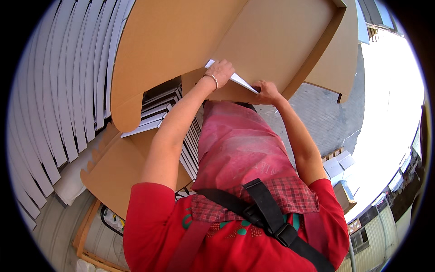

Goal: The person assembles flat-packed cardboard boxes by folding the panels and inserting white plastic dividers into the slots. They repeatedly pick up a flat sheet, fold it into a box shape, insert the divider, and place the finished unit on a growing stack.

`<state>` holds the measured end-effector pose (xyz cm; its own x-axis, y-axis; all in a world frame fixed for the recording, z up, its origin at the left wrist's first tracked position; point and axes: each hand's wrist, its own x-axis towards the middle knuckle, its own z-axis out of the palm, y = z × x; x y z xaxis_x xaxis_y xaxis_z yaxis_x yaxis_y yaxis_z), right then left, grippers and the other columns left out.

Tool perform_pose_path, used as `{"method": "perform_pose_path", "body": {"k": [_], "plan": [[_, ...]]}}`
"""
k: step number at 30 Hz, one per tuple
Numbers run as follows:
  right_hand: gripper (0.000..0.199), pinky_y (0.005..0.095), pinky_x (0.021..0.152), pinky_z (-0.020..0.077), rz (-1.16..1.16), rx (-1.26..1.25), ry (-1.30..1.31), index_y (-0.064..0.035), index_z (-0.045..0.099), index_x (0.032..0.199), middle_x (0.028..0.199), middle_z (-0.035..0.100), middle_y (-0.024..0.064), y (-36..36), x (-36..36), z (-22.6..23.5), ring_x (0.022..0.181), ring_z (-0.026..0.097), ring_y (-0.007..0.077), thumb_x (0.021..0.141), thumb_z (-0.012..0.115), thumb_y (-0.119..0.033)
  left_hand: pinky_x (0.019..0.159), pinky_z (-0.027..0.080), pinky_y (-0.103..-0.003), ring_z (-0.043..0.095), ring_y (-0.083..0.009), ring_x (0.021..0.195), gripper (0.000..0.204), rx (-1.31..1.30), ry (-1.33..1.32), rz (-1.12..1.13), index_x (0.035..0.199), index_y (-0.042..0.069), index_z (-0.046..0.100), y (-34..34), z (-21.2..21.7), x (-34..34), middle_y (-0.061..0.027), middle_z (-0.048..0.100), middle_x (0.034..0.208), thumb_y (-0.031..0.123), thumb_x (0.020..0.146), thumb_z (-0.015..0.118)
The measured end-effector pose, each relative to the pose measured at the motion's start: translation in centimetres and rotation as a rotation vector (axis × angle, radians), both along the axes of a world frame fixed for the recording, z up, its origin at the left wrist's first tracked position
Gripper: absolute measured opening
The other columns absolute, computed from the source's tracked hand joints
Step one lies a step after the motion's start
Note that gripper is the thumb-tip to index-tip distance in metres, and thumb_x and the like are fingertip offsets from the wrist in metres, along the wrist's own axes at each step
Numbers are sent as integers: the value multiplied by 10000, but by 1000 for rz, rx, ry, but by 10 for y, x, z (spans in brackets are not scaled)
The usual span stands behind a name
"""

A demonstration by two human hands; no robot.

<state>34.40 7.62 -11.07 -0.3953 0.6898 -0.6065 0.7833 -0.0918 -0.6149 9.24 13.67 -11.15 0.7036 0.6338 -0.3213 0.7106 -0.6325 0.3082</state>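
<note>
An opened cardboard box [281, 41], brown inside with raised side walls, lies in front of my body. Its large lid panel [167, 45] spreads out to the left. Along the near edge a narrow white flap [244, 83] slants between my hands. My left hand [220, 72], with a bracelet at the wrist, is closed over the left part of this flap. My right hand [268, 92] has its fingers bent around the flap's right end, by the box corner. The fingertips of both hands are partly hidden.
Flat white-faced cardboard sheets [68, 81] stand in a dense row at the left. More folded boxes with white edges [156, 115] are stacked below the lid panel. Another brown cardboard panel [337, 63] lies beyond the box on the right, above the grey floor [326, 106].
</note>
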Motion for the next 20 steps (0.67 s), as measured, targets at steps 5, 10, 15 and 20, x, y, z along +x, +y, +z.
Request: {"method": "perform_pose_path", "body": {"k": [5, 10, 15, 20], "plan": [[415, 420, 848, 506, -30, 230, -215, -142, 648, 1187, 1048, 620, 151, -46, 2, -2, 1003, 608, 339, 772, 668, -131, 872, 506, -413, 598, -305, 1052, 247, -275, 162, 24, 955, 95, 687, 17, 9, 8, -107, 650, 1051, -11, 773, 559], [357, 443, 885, 496, -118, 143, -178, -171, 700, 1105, 1051, 632, 138, -48, 1, -22, 1031, 593, 341, 807, 544, -51, 833, 522, -419, 648, -319, 1006, 288, -468, 403, -5, 969, 124, 723, 32, 0, 19, -120, 699, 1023, 6, 760, 565], [348, 461, 898, 488, -98, 48, -115, -175, 700, 1111, 1097, 631, 127, -44, 9, -27, 1068, 583, 340, 795, 589, -80, 812, 518, -416, 628, -327, 1027, 271, -373, 474, -77, 1003, 111, 713, 21, 3, 32, -132, 671, 1054, 45, 760, 614], [391, 448, 927, 470, -191, 213, 30, -134, 667, 1172, 1149, 615, 127, -51, 24, 16, 1108, 567, 328, 780, 672, -133, 821, 504, -455, 583, -332, 1002, 254, -199, 183, -195, 1016, 74, 640, -28, 9, 41, -135, 583, 1028, 55, 763, 646]]}}
